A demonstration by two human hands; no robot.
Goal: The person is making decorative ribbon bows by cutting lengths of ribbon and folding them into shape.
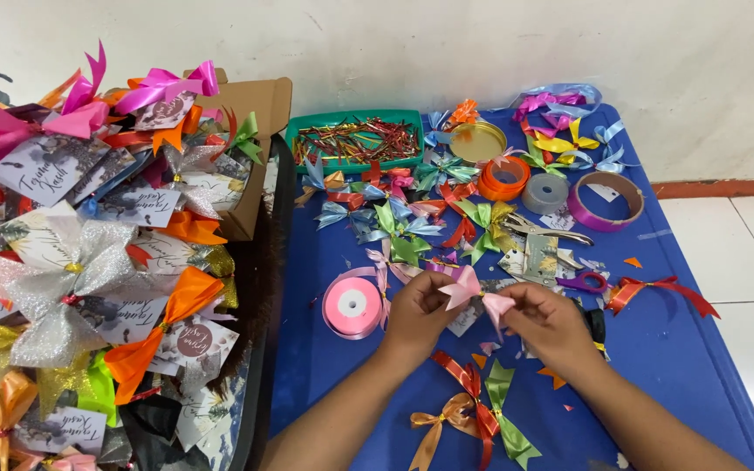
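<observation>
Small pale pink satin ribbon bow (475, 295) held above the blue table (674, 349), toward its near edge; left hand (416, 316) pinches one loop, right hand (550, 323) pinches the other (fingertips closed tight on ribbon). Pink ribbon spool (353, 305) lies just left; red, orange and green finished bows (473, 414) nearer the edge.
</observation>
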